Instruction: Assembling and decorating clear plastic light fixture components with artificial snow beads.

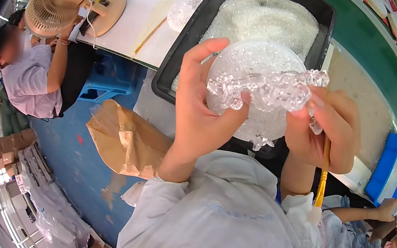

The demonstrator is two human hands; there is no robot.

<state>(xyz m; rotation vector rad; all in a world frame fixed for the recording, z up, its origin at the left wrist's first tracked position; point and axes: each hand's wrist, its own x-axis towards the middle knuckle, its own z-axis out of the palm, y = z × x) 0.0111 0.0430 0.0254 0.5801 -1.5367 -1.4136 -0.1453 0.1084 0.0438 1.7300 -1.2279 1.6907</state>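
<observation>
A clear, knobbly plastic ornament (282, 91) lies crosswise between my two hands, above a round white dish (264, 128). The thumb of my left hand (199, 109) presses against its left end, and the index finger is raised and curved around. Pinched in the fingertips of my right hand (327, 127) is the ornament's right end. That same hand also has a paintbrush (323, 177) tucked in it, yellow handle hanging down and pale bristles at the bottom. Small clear bits are scattered in the dish. Another small clear piece (260, 143) sits at its near rim.
Behind the dish, a black tray (169, 69) holds a heap of tiny clear beads (264, 14). Another brush (151, 35) and clear pieces lie on the white tabletop to the left, near a beige fan (52, 7). A brown paper bag (128, 139) stands at left; a blue tray (379, 175) is at right. People sit on both sides.
</observation>
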